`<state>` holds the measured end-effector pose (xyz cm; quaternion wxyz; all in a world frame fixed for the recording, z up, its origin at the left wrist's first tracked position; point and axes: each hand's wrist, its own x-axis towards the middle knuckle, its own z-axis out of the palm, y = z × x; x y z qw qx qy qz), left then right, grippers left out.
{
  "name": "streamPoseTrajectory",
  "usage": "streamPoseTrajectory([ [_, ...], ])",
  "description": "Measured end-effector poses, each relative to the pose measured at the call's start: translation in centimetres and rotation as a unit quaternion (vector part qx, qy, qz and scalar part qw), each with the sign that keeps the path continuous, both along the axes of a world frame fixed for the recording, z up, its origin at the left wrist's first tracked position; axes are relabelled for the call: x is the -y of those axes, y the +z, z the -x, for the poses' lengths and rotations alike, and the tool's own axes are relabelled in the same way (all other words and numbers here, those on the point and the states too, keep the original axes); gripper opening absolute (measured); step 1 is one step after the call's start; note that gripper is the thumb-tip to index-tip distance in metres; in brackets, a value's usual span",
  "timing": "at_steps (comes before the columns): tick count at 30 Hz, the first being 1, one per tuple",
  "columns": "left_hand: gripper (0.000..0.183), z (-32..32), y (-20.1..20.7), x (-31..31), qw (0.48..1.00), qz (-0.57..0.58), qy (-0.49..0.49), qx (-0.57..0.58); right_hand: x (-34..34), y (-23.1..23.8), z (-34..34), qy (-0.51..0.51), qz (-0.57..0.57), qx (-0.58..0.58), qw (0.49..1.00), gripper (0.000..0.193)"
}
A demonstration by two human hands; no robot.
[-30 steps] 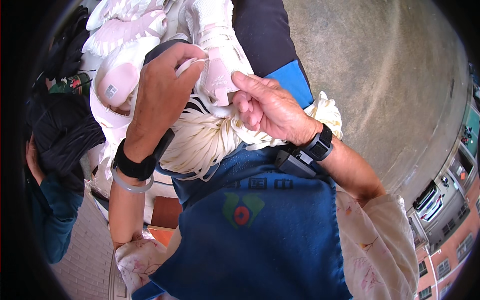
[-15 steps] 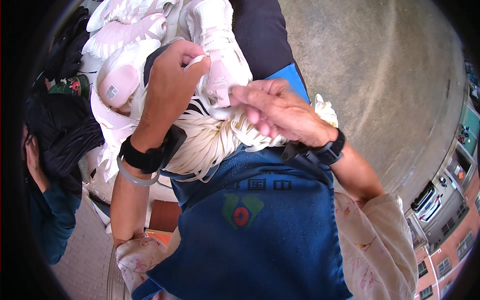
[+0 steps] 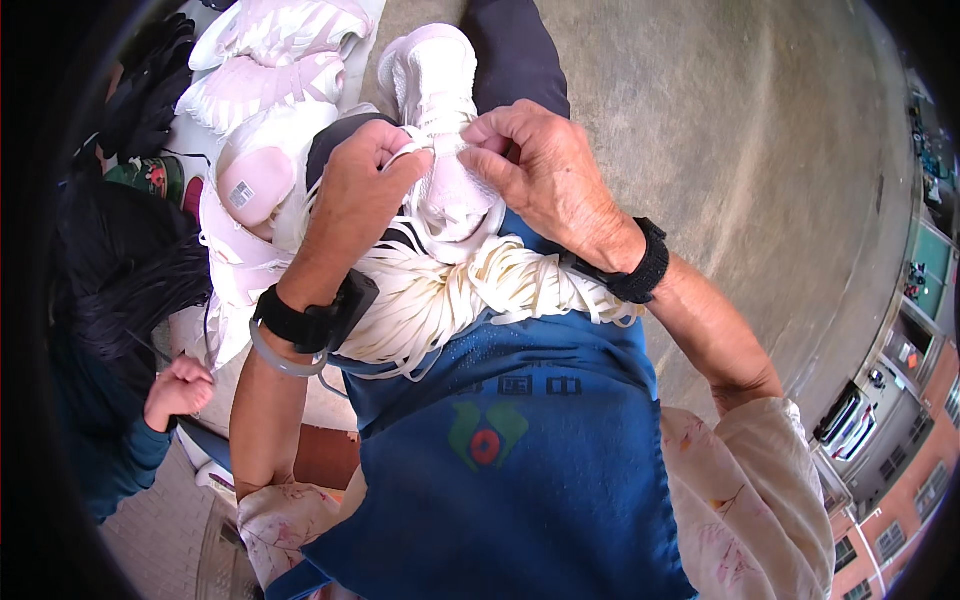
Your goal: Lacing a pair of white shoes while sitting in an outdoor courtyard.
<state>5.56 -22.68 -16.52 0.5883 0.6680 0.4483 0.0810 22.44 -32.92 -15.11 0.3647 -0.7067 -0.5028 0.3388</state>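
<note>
Concrete floor [image 3: 730, 150]: beyond the right grip. Blue apron [image 3: 500, 480]: below both grips. Cream lace bundle [image 3: 470, 290]: just below the grips, crowding the worked shoe's heel end. Pink-and-white shoes [image 3: 262, 95]: left of the left grip. Worked shoe [image 3: 452, 190], white and pink: between the grips, sides partly covered by fingers. Right grip [image 3: 560, 180]: fingers bent at the lacing; hold cannot be told. Left grip [image 3: 368, 185]: pinching a white lace [image 3: 415, 140].

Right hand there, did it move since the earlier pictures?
Yes: judged against the cream lace bundle, the right hand has moved farther from the body, toward the pink-and-white shoe's toe.
</note>
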Motion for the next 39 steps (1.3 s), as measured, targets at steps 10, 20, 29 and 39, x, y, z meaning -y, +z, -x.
streamPoseTrajectory([
  [10,0.011,0.1,0.2,0.0,0.994,-0.088,-0.058,0.002,0.2,-0.3,0.5,-0.003,-0.037,0.012,0.999,0.011],
  [20,0.02,0.8,1.0,-0.2,1.0,0.005,0.004,-0.002,-0.5,-1.0,0.3,0.037,-0.092,0.063,0.993,0.008],
  [29,0.025,5.5,2.6,0.1,0.984,0.055,0.172,0.0,0.3,-1.2,-4.0,-0.148,-0.102,-0.44,0.88,0.01],
  [39,0.019,6.0,1.3,0.3,0.991,-0.089,0.09,-0.035,1.6,2.3,-9.2,-0.087,-0.049,-0.594,0.798,0.019],
])
